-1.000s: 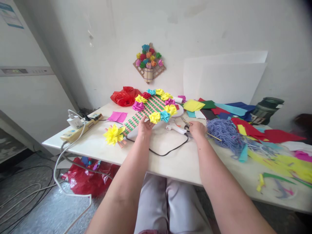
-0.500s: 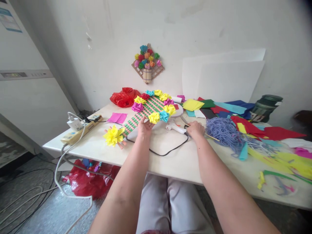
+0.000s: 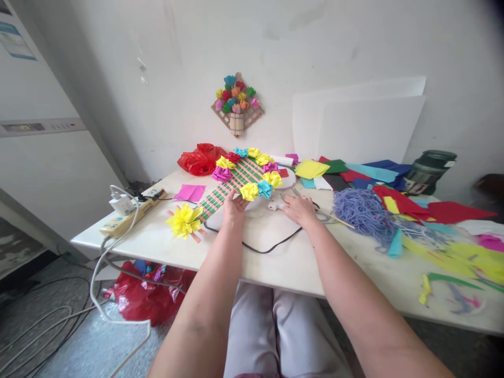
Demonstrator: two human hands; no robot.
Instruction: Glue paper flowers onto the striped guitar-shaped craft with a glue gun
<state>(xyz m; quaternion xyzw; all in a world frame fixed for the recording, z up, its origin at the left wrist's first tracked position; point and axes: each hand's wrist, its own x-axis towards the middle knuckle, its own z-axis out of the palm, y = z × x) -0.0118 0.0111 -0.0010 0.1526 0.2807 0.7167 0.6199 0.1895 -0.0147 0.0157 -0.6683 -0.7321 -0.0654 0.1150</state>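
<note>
In the head view, my left hand (image 3: 234, 208) grips the lower edge of a woven green-and-pink lattice panel (image 3: 218, 197), keeping it tilted above the table. Yellow, blue, magenta and red paper flowers (image 3: 249, 191) ring its rounded end, and a large yellow paper flower (image 3: 185, 220) sits at the narrow end. My right hand (image 3: 300, 210) is closed over a white hot glue gun (image 3: 274, 205); most of the gun is hidden under the fingers, with one end showing on the left. Scissors (image 3: 323, 216) lie partly covered beside that hand, near a thin wooden stick (image 3: 342, 220).
A purple yarn heap (image 3: 360, 215), coloured sheets (image 3: 313, 169) and scraps cover the table's right side. A dark jar (image 3: 431, 170) stands behind. At left are a power strip (image 3: 134, 212) and a magenta square (image 3: 190, 192). The black cord (image 3: 271, 249) loops across the front.
My right hand has moved left from the scissors onto the glue gun. My left hand keeps the panel in nearly the same place.
</note>
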